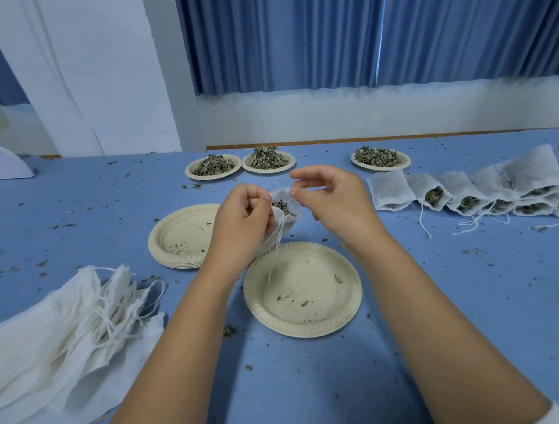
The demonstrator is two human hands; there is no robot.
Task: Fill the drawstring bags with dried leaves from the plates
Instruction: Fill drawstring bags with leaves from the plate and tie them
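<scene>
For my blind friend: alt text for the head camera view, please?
Left hand grips a small white cloth drawstring bag of dried leaves, right hand pinches its rim, above a nearly empty beige paper plate on a blue table.

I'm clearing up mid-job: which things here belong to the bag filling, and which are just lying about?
Job: held bag, left hand, right hand, leaf plates, empty bag pile, filled bag row.
Lying about: emptied plate, plate stack, leaf crumbs, curtains.
</scene>
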